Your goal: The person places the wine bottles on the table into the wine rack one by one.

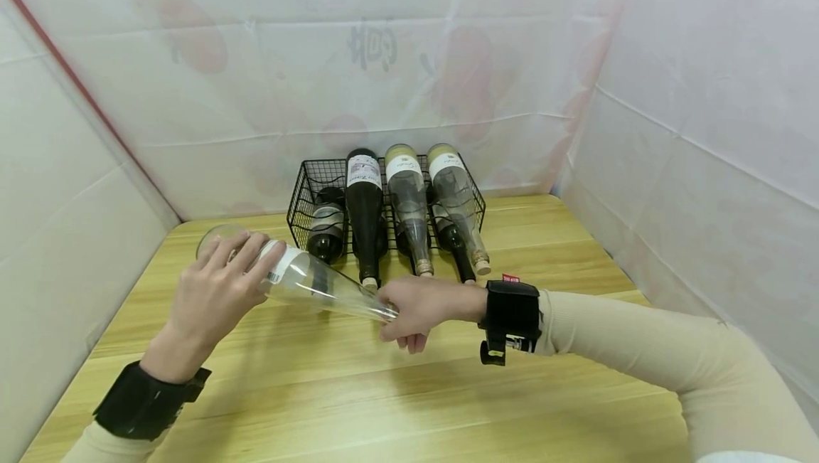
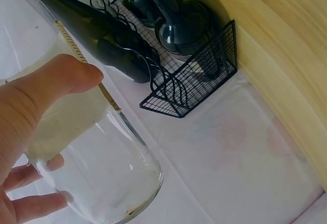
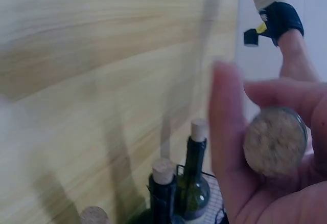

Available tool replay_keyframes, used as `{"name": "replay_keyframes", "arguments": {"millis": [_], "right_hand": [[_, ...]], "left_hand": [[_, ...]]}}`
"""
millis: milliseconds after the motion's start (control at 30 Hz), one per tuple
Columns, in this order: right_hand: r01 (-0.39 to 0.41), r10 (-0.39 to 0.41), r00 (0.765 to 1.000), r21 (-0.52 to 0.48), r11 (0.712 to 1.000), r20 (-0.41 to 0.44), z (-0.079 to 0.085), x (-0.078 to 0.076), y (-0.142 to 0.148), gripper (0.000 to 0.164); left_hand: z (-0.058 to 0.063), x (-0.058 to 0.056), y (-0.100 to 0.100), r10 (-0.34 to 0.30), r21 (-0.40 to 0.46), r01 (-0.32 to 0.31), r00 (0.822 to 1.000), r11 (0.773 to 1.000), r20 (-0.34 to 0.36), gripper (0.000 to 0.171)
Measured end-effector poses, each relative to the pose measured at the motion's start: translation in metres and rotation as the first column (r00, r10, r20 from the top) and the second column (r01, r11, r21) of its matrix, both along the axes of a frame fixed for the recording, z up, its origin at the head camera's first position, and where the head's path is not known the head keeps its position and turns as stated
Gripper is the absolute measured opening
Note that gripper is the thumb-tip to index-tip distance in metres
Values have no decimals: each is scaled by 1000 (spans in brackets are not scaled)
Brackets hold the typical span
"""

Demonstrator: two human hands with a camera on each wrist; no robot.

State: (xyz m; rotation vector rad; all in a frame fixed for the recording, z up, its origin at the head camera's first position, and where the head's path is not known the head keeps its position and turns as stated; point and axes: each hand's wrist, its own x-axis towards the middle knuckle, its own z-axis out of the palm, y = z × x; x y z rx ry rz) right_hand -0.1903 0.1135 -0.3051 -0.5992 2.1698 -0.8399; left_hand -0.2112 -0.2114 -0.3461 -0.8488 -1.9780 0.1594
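Observation:
A clear glass bottle with a white label is held slanting above the table, in front of the rack. My left hand grips its wide body near the base; in the left wrist view the thumb presses across the label. Around the narrow neck, my right hand curls its fingers. The right wrist view shows the cork in the bottle's mouth. Behind stands a black wire rack, its upper tier bearing a dark bottle and two clear bottles, necks toward me.
Lower in the rack lie several dark bottles, one at the left. The upper left slot of the rack holds no bottle. Wood-grain table spreads in front. White sheets enclose the back and sides.

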Motion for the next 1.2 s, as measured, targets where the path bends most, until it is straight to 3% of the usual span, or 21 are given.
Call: {"name": "replay_keyframes", "arguments": {"millis": [200, 433, 600, 967, 1200], "right_hand": [[28, -28, 995, -1, 1000, -91, -7, 6, -8, 8], [23, -24, 992, -13, 1000, -126, -8, 8, -12, 11], [2, -4, 987, -9, 1000, -162, -9, 8, -12, 7], [-3, -4, 985, -45, 999, -171, -9, 9, -14, 5], [-39, 35, 995, -41, 998, -93, 10, 5, -16, 8]], "left_hand": [[0, 1, 1, -24, 41, 25, 1000, 999, -20, 103], [1, 2, -1, 14, 3, -14, 1000, 1000, -12, 100], [-1, 1, -2, 8, 3, -8, 1000, 1000, -12, 95], [-2, -1, -6, -13, 48, 10, 998, 999, 69, 92], [-2, -1, -8, -30, 93, 19, 993, 995, 114, 96]]}}
